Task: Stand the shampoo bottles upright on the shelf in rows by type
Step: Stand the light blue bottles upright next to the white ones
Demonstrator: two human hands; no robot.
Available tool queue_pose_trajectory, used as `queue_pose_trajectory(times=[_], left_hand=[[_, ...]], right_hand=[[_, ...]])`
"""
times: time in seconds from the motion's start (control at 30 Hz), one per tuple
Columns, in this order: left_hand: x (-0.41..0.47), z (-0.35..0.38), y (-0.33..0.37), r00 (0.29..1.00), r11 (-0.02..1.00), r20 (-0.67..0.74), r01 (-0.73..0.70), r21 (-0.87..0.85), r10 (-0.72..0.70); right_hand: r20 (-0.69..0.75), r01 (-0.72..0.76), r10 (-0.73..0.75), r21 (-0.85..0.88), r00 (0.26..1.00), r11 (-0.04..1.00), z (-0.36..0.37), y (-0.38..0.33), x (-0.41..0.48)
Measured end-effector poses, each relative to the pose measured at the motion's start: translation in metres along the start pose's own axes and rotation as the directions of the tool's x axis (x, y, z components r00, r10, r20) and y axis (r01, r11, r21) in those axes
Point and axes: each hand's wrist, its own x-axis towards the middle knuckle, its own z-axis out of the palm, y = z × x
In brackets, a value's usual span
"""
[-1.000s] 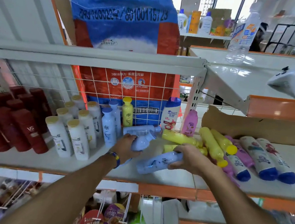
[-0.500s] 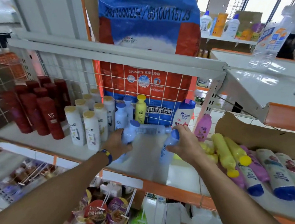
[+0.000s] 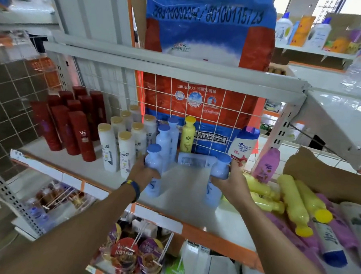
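Observation:
My left hand (image 3: pixel 144 173) grips a light blue bottle (image 3: pixel 154 162), held upright just in front of two standing light blue bottles (image 3: pixel 164 139). My right hand (image 3: pixel 231 182) grips a second light blue bottle (image 3: pixel 219 168), also upright, near the middle of the white shelf (image 3: pixel 189 205). Between them, farther back, a third light blue bottle (image 3: pixel 195 160) lies on its side. Dark red bottles (image 3: pixel 73 123) and white gold-capped bottles (image 3: pixel 120 140) stand in rows at the left. Yellow bottles (image 3: pixel 292 197) lie flat at the right.
A yellow bottle (image 3: pixel 187 135), a white-and-blue bottle (image 3: pixel 243 144) and a pink bottle (image 3: pixel 267 164) stand by the wire back grid (image 3: pixel 210 109). Purple and white blue-capped bottles (image 3: pixel 337 233) lie at the far right beside a cardboard box (image 3: pixel 324 173). Snack packs (image 3: pixel 130 254) hang below.
Both hands lifted their light blue bottles from lying flat to upright. The left bottle moved up to the standing blue row; the view has swung left.

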Motion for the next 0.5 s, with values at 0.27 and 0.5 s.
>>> queue_pose_trajectory(times=[0.27,0.5], left_hand=[[-0.002,0.017,-0.026,0.978,0.994,-0.207,-0.006,0.108,0.028],[-0.004,0.024,-0.026,0.924,0.973,-0.374,0.007,0.229,0.081]], right_hand=[[-0.027,0.018,-0.018,-0.021,0.999,1.000,0.009,0.004,0.003],[-0.017,0.019,-0.020,-0.045,1.000,0.999,0.012,0.001,0.004]])
